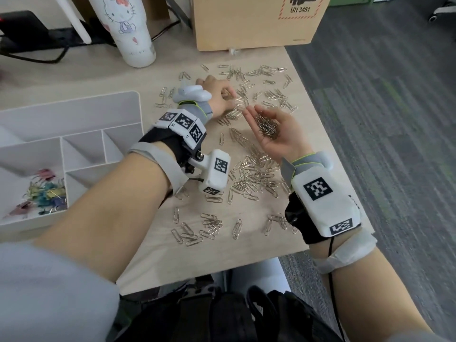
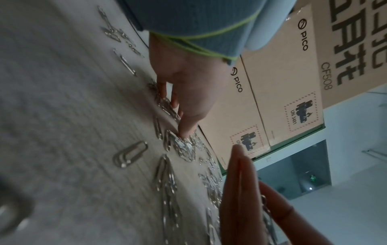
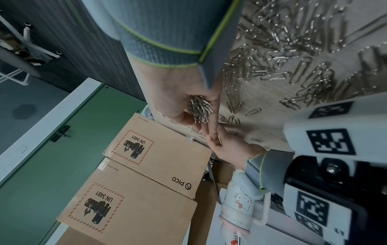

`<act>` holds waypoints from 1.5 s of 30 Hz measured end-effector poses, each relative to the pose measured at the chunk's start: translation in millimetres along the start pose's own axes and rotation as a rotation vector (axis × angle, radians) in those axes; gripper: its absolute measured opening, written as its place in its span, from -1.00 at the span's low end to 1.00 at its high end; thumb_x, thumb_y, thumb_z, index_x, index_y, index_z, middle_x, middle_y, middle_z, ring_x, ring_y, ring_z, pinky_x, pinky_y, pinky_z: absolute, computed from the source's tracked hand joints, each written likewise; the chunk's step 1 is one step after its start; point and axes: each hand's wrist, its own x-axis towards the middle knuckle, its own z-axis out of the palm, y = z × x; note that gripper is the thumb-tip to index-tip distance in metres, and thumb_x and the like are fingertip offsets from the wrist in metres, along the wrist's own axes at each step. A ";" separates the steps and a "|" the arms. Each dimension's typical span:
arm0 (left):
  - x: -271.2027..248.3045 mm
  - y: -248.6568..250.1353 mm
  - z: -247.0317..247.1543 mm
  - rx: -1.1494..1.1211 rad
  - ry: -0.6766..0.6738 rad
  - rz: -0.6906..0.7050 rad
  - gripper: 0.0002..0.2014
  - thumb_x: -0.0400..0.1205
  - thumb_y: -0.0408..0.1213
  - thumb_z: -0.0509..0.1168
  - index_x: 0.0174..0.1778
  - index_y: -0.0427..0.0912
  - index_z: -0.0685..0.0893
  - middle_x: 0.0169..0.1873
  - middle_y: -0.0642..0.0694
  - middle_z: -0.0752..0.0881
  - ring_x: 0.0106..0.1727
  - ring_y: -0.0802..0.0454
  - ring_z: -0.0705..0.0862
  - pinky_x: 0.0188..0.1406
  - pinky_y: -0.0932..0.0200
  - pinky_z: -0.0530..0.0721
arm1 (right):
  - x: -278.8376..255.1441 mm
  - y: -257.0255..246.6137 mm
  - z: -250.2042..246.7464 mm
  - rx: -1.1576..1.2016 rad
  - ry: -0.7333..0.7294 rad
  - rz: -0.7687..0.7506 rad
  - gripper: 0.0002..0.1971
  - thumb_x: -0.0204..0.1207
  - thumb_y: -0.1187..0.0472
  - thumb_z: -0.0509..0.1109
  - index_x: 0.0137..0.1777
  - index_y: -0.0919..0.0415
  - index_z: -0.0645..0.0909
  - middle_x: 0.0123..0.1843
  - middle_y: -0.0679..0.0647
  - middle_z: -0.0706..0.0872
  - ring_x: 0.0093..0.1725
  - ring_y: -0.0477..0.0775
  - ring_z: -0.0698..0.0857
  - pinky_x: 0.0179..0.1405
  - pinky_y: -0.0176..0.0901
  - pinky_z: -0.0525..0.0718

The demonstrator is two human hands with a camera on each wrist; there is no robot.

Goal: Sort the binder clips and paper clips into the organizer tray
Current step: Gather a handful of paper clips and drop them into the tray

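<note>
Silver paper clips (image 1: pixel 254 174) lie scattered over the wooden table. My right hand (image 1: pixel 278 141) is held palm up just above them, its fingers nearly straight, carrying a heap of paper clips (image 1: pixel 266 127) in the palm; the right wrist view shows that heap (image 3: pixel 199 107) too. My left hand (image 1: pixel 219 93) reaches across behind it. Its fingers curl down and pinch a clump of clips (image 2: pixel 180 145) against the table. The white organizer tray (image 1: pixel 74 107) stands at the left. Coloured binder clips (image 1: pixel 47 191) fill its near left compartment, and the other compartments in view look bare.
A white tumbler with a cat picture (image 1: pixel 128 30) and a cardboard box (image 1: pixel 254 23) stand at the back of the table. Black cables (image 1: pixel 37 55) run at the back left. The table's right edge (image 1: pixel 328 119) drops to grey carpet. A dark bag (image 1: pixel 222 314) lies below the near edge.
</note>
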 end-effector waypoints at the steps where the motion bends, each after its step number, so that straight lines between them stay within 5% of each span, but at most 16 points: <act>1: -5.2 2.3 2.0 -0.017 -0.021 0.021 -0.80 0.46 -0.09 0.40 0.00 0.13 0.71 0.06 -0.11 0.52 0.25 -0.19 0.44 0.34 -0.01 0.40 | -2.3 0.2 -1.8 0.000 0.003 -0.002 -0.78 0.61 0.48 0.14 -0.17 0.50 0.58 -0.33 0.39 0.76 -0.37 0.29 0.80 -0.02 0.05 0.71; 6: -39.7 16.7 11.9 -0.007 -0.127 0.116 -0.78 0.41 -0.10 0.42 -0.04 0.11 0.71 -0.02 -0.10 0.59 0.22 -0.20 0.53 0.35 -0.12 0.44 | -18.6 -1.2 -13.3 0.021 0.022 -0.030 -0.80 0.59 0.49 0.17 -0.16 0.52 0.60 -0.24 0.39 0.74 -0.24 0.31 0.79 -0.04 0.03 0.73; 10: -76.0 22.6 18.9 0.004 -0.138 0.206 -0.71 0.48 -0.09 0.39 0.11 0.01 0.67 0.13 -0.17 0.54 0.29 -0.15 0.41 0.24 0.08 0.33 | -39.1 -0.2 -22.3 0.062 0.022 -0.057 -0.81 0.58 0.50 0.15 -0.14 0.53 0.60 -0.31 0.41 0.75 -0.39 0.34 0.79 -0.06 0.04 0.72; 14: -108.5 22.8 22.9 0.124 -0.195 0.250 -0.37 0.30 0.21 0.47 0.25 0.08 0.53 0.25 -0.11 0.43 0.35 -0.12 0.31 0.07 0.12 0.19 | -57.4 2.4 -31.7 0.066 0.012 -0.066 -0.82 0.59 0.49 0.14 -0.11 0.50 0.59 -0.32 0.42 0.76 -0.38 0.35 0.79 -0.06 0.01 0.74; 17: -123.4 18.5 26.2 0.196 -0.202 0.310 -0.18 0.16 0.21 0.55 0.32 0.09 0.44 0.28 -0.08 0.38 0.33 -0.10 0.28 0.08 0.14 0.16 | -64.8 5.7 -37.2 0.073 -0.002 -0.079 -0.82 0.58 0.50 0.14 -0.06 0.51 0.58 -0.29 0.43 0.77 -0.35 0.35 0.80 -0.07 0.03 0.75; 25: -126.6 14.9 24.7 0.020 -0.082 0.306 -0.73 0.45 -0.13 0.45 0.03 -0.11 0.71 0.10 -0.17 0.64 0.14 -0.13 0.60 -0.07 0.21 0.39 | -79.2 10.6 -50.0 0.082 0.011 -0.100 -0.84 0.57 0.50 0.16 -0.06 0.52 0.59 -0.30 0.39 0.77 -0.33 0.31 0.80 -0.06 0.06 0.76; 29: -124.2 11.7 25.1 -0.045 -0.041 0.279 -0.77 0.43 -0.21 0.48 -0.02 -0.15 0.75 0.02 -0.15 0.74 0.08 -0.10 0.66 -0.10 0.27 0.40 | -80.5 13.6 -53.8 0.077 0.016 -0.104 -0.84 0.56 0.51 0.16 -0.10 0.51 0.58 -0.28 0.42 0.76 -0.31 0.35 0.80 -0.04 0.10 0.75; 32: -122.9 7.7 22.8 -0.159 -0.018 0.247 -0.78 0.37 -0.25 0.53 -0.09 -0.18 0.79 -0.08 -0.16 0.79 -0.04 -0.05 0.71 -0.10 0.29 0.50 | -79.6 15.6 -55.4 0.068 0.026 -0.091 -0.83 0.57 0.49 0.14 -0.10 0.51 0.57 -0.16 0.45 0.73 -0.07 0.37 0.74 -0.04 0.12 0.74; 37: -124.8 8.9 7.4 -0.429 0.044 0.215 -0.84 0.37 -0.36 0.54 -0.16 -0.26 0.78 -0.52 0.09 0.69 -0.62 0.36 0.62 -0.50 0.55 0.57 | -77.0 20.4 -54.0 0.098 0.035 -0.089 -0.79 0.61 0.42 0.13 -0.11 0.52 0.57 -0.07 0.46 0.67 0.02 0.37 0.71 -0.02 0.23 0.72; 41: -123.4 18.9 -4.0 -0.558 0.002 0.252 -0.87 0.37 -0.40 0.53 -0.21 -0.21 0.76 -0.59 0.11 0.70 -0.62 0.30 0.64 -0.48 0.44 0.66 | -75.2 26.3 -47.0 0.088 0.040 -0.061 -0.73 0.65 0.37 0.09 -0.10 0.54 0.56 -0.16 0.46 0.69 -0.01 0.39 0.70 0.15 0.19 0.68; 43: -123.1 25.8 -5.8 -0.562 -0.021 0.281 -0.83 0.33 -0.36 0.56 -0.18 -0.24 0.79 -0.50 0.07 0.72 -0.54 0.24 0.68 -0.40 0.38 0.69 | -75.3 30.7 -42.9 0.069 0.010 -0.027 -0.69 0.64 0.35 0.10 -0.13 0.55 0.60 -0.09 0.48 0.67 0.17 0.43 0.66 0.03 0.25 0.71; 45: -122.9 33.8 -5.8 -0.537 -0.057 0.313 -0.81 0.33 -0.34 0.57 -0.16 -0.23 0.80 -0.45 0.07 0.72 -0.51 0.23 0.67 -0.37 0.36 0.68 | -75.0 34.0 -37.6 0.018 -0.023 0.002 -0.62 0.65 0.35 0.10 -0.25 0.54 0.64 -0.21 0.46 0.72 0.14 0.44 0.66 -0.08 0.22 0.70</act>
